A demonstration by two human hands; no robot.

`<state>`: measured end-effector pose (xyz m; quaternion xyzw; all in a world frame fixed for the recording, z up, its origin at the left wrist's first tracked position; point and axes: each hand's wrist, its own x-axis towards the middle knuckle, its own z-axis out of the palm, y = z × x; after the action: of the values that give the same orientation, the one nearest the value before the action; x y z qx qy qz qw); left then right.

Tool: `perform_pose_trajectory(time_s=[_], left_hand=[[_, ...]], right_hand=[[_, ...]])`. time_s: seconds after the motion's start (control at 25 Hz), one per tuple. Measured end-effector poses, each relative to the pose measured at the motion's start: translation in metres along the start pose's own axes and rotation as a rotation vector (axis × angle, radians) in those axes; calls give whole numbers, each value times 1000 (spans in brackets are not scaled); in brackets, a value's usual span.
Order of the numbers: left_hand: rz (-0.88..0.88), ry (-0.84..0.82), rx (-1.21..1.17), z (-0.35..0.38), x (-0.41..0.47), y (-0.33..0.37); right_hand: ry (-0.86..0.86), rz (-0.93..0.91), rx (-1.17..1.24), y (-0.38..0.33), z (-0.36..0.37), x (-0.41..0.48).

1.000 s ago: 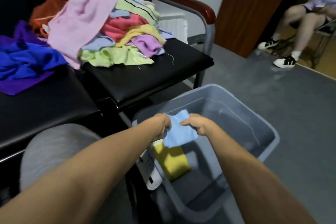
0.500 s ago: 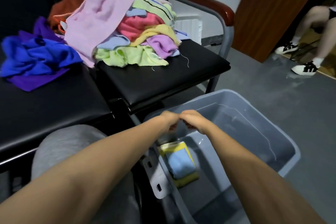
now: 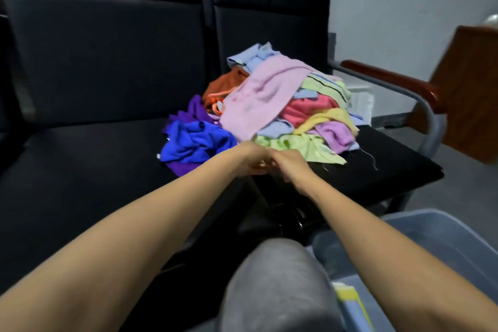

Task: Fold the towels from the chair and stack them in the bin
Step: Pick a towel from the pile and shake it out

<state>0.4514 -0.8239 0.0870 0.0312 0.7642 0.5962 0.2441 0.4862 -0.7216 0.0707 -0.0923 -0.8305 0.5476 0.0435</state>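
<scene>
No writing is readable. The black padded chair bears the heap of coloured towels at twelve o'clock; the grey plastic bin, earlier central, now sits at five. The left hand and right hand have left the bin and meet at the heap's edge; their grip cannot be told.

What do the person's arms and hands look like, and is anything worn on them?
Both forearms are bare as far as the picture shows: no sleeves, no watch, no bracelet. The left hand and the right hand wear no gloves, and no rings can be made out, though motion blur softens the fingers. The only clothing in view is grey fabric over the person's knee.
</scene>
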Motion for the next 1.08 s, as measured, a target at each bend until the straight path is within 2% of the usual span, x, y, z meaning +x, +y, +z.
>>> perform_pose_trajectory(time_s=[0.08,0.12,0.2,0.28,0.32,0.36,0.44,0.52,0.6,0.68,0.72,0.76,0.84,0.88,0.92,0.96,1.0,1.08], left_hand=[[231,362,304,-49,2,-13],[256,515,523,-73,3,-23],[132,592,849,-114,7,-49],[-42,566,889,-139,8,-74],[-69,586,812,-145,11,-84],[-14,633,683,-151,15,-90],[218,685,353,-160,17,-90],[420,634,110,-164,10,-78],[570,688,49,-168,-4,-61],[673,804,112,-180,-23,-50],[693,802,128,-190,-36,-46],[680,737,129,-202,-51,-44],[537,469,209,-232,-81,-47],[452,368,267,-243,-94,-52],[406,335,232,-249,-103,-56],[398,380,89,-255,-107,-61],[397,443,-169,-258,-110,-63],[346,552,-604,-266,-103,-63]], right_hand=[[-6,-97,-78,-20,47,15],[-10,-139,-145,-26,69,22],[7,-164,-239,-29,108,29],[-21,-202,-248,-23,136,25],[-50,-250,-314,-21,143,22],[-66,-303,-423,-19,148,21],[-43,-336,-588,-24,155,25],[-64,-292,-574,-39,161,31],[-76,-304,-473,-57,166,38],[-40,-404,-313,-79,168,44],[-38,-456,-267,-92,167,45],[-48,-505,-246,-105,167,46],[-138,-555,-134,-127,171,45],[-246,-551,-7,-135,172,43],[-384,-532,123,-141,172,41],[-504,-512,188,-144,171,43],[-572,-509,161,-142,172,46],[-511,-565,-101,-135,176,58]])
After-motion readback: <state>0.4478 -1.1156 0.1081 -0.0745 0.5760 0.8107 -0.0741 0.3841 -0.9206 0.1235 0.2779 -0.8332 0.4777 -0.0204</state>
